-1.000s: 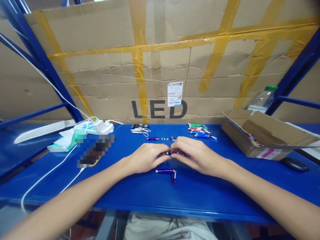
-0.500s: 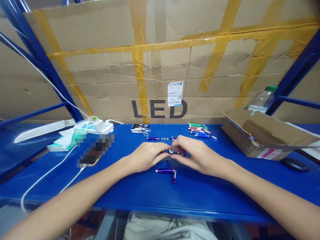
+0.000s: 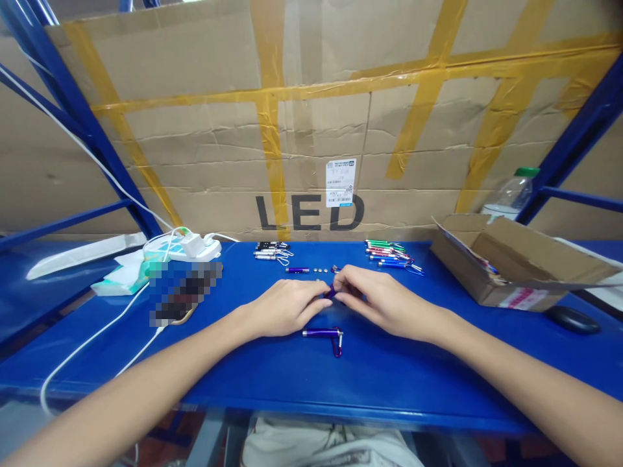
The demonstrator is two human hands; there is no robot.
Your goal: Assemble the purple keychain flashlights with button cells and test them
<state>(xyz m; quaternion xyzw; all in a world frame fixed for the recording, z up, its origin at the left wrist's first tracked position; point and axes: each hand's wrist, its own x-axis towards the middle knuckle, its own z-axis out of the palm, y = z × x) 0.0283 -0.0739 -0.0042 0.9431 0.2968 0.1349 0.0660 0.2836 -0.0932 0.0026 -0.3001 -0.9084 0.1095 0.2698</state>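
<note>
Left hand and right hand meet over the tabletop. Grip, both hands: thumb and fingertips drawn nearly together, pinching a small purple piece between them; fingers hide most of it, exact form cannot be told. Purple penlight with clip lies on the near side, apart from both hands. Beyond the hands: purple tube, small silver discs beside it. Farther back: black and silver penlights at left, green, red and blue penlights at right

blue worktop between blue metal uprights, big creased cardboard sheet behind, printed LED, yellow packing tape all over it
</note>
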